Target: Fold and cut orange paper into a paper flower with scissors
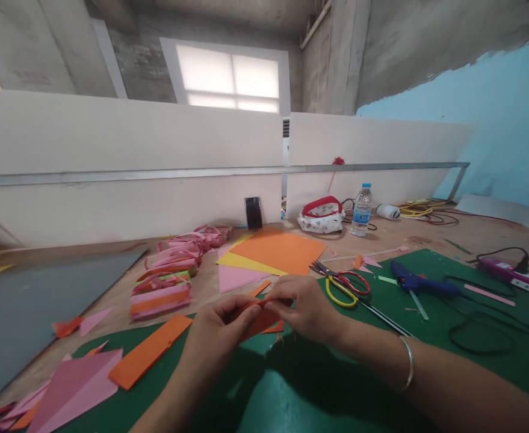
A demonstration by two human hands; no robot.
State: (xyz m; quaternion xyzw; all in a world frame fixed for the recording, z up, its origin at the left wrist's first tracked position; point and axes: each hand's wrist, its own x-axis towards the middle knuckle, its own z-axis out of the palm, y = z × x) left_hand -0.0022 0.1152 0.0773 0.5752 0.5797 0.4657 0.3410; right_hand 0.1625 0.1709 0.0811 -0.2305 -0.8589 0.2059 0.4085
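Fingers [246, 313] of both my hands pinch an orange paper strip [262, 319] above the green mat [291, 391], hiding its middle. Scissors [345, 288] lie just beyond; glue gun [415, 282] rightward; water bottle [361, 210] far back.

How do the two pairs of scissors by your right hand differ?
The yellow scissors have yellow handles; the red scissors have red ones. The yellow pair's long blades point toward the right, while the red pair's short blades point left. Both lie on the green mat, handles overlapping.
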